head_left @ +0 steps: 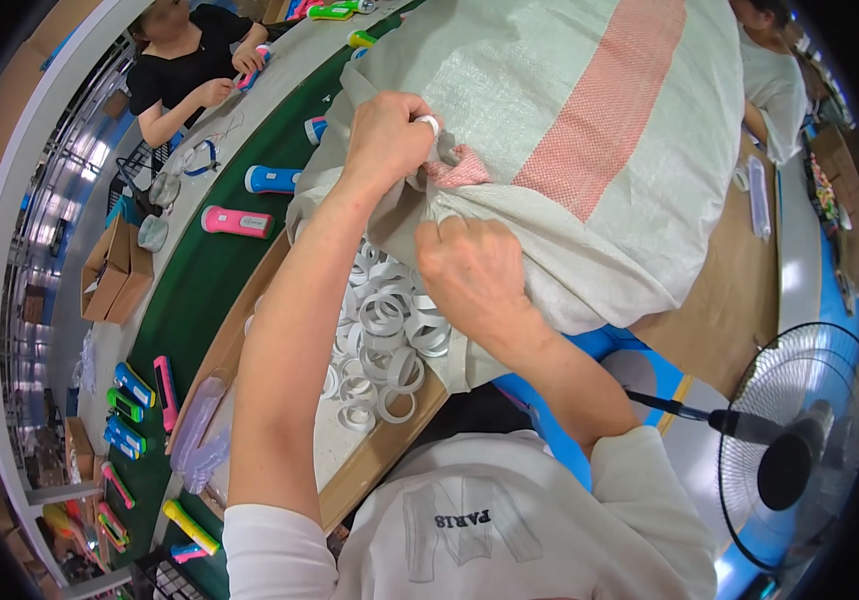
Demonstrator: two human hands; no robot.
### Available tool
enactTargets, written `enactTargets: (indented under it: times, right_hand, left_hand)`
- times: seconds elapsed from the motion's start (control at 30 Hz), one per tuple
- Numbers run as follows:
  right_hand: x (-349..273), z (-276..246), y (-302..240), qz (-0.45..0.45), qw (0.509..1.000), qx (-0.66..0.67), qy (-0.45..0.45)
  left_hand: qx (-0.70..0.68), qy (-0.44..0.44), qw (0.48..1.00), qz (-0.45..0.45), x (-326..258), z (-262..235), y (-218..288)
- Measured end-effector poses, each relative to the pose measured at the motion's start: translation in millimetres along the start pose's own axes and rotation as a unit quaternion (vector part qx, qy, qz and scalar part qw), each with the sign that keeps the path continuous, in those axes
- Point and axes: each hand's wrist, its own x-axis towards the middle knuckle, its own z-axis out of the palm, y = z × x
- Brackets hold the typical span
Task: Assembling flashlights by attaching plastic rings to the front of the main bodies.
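A big white woven sack point(489, 90) with a wide red stripe lies across the table in front of me. My left hand point(386, 140) is closed on the sack's gathered mouth, beside a bunched pink-striped fold point(459, 168). Something small and white shows at its fingertips; I cannot make out what it is. Nearer to me, my right hand point(471, 265) grips a fold of the sack's edge, its fingertips partly hidden. Below the sack's mouth, between my forearms, many loose white plastic rings point(381, 315) lie heaped in a shallow cardboard tray point(379, 462).
Left of the tray runs a green conveyor belt point(184, 300) bearing blue, pink and green flashlights, including a pink flashlight point(236, 221). Co-workers sit at far left and far right. A black fan point(789, 460) stands at right. An open cardboard box point(116, 272) is beyond the belt.
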Motion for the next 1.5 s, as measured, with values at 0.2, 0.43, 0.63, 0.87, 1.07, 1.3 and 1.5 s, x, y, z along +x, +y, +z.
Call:
enactTargets:
  times: [0.2,0.43,0.63,0.87,1.07,1.3,1.5]
  right_hand:
    - [-92.0,-16.1,-44.0,-0.059,0.969,0.194,-0.144]
    - [-35.3,-63.0,37.4,0.038,0.946,0.3,0.117]
    - [64.6,-14.0,89.0,0.11,0.946,0.305,0.023]
    - [74.1,13.9,82.6,0.154,0.847,0.484,-0.158]
    - [78.6,17.4,95.7,0.29,0.604,0.706,-0.229]
    - [79.5,2.8,84.1,0.353,0.543,0.725,-0.235]
    - [75.6,2.6,73.3,0.336,0.581,0.68,-0.294]
  left_hand:
    - [0.069,0.187,0.977,0.074,35.8,16.0,-24.7]
    - [0.051,0.008,0.995,0.087,31.1,4.9,-32.6]
    - [-0.201,-0.057,0.977,0.051,2.2,-1.7,3.2]
    - [-0.105,-0.035,0.993,0.029,-9.5,-16.9,-6.3]
    - [-0.15,0.136,0.963,0.175,-59.3,-24.6,-18.0]
    - [-0.023,0.146,0.964,0.222,-114.5,4.8,-33.7]
    - [0.022,0.216,0.951,0.221,-114.8,6.7,-36.0]
